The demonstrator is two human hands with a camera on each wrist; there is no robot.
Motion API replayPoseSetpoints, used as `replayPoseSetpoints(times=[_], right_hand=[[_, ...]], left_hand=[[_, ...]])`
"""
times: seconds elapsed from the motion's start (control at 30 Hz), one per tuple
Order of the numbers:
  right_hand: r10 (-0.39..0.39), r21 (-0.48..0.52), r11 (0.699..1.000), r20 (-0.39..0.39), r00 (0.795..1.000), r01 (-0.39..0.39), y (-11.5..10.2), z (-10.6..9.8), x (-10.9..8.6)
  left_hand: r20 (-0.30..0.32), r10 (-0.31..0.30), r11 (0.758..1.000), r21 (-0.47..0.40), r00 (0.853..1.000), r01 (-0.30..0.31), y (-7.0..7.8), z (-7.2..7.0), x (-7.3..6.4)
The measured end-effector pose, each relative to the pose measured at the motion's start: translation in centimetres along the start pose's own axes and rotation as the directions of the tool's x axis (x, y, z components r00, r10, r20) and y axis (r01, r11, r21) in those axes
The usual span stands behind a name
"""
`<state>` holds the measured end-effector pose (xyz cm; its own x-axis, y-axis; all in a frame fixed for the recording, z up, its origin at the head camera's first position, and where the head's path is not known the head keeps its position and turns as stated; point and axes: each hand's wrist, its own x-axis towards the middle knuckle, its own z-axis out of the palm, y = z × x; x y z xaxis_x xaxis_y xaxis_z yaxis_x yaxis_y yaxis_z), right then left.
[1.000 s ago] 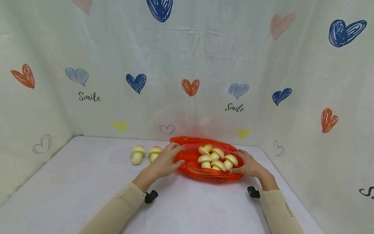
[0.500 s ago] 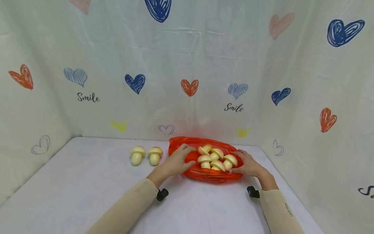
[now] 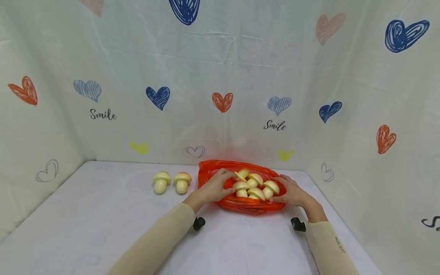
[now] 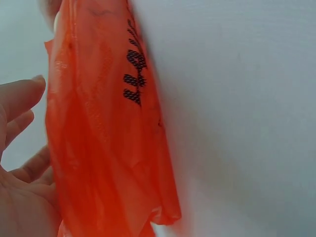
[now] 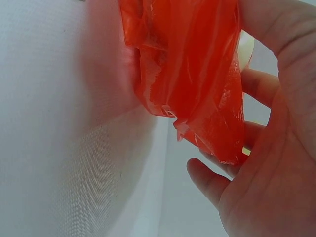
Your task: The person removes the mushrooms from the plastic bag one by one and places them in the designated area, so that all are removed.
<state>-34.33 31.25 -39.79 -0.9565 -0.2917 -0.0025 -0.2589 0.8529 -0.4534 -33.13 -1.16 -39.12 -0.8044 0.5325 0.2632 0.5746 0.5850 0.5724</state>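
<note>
A red plastic bag [image 3: 254,206] lies at the back of the table with its mouth spread. Several toy mushrooms [image 3: 256,181], pale yellow with rounded caps, sit in it. My left hand [image 3: 217,186] reaches over the bag's left part, fingers spread and fingertips right at the nearest mushrooms. In the left wrist view, the left fingers [image 4: 22,96] show loosely bent behind the bag's wall. My right hand [image 3: 293,193] holds the bag's right end, thumb at the near rim and fingers at the far side. The right wrist view shows its thumb [image 5: 269,19] against the red film.
Two more toy mushrooms, a left one [image 3: 160,182] and a right one [image 3: 182,182], stand on the white table [image 3: 103,221] left of the bag. A cloth backdrop [image 3: 192,126] with hearts rises close behind the bag.
My left hand has moved right from the bag's left edge to the mushrooms inside it, uncovering the mushroom on the table behind it. The right hand has stayed at the bag's right end.
</note>
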Motion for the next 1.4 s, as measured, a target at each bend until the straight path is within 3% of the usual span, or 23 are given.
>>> replayPoseSetpoints(times=[0.4,0.6,0.93,1.4], right_hand=[[0.001,0.006,1.000,0.000,1.000,-0.001,-0.2,0.1,0.0],[0.010,0.017,1.000,0.009,1.000,-0.010,0.0,0.2,-0.1],[0.015,0.012,1.000,0.005,1.000,-0.015,0.1,0.2,0.2],[0.026,0.009,1.000,0.008,1.000,-0.026,0.0,0.3,0.2]], left_hand=[[0.049,-0.028,0.999,-0.014,0.998,0.029,-0.2,1.0,1.1],[0.080,-0.035,0.999,0.024,0.996,0.033,-0.4,1.9,1.5],[0.067,-0.072,0.997,-0.012,0.995,0.073,0.0,2.2,2.5],[0.047,-0.055,0.998,-0.039,0.997,0.057,-0.4,3.2,3.7]])
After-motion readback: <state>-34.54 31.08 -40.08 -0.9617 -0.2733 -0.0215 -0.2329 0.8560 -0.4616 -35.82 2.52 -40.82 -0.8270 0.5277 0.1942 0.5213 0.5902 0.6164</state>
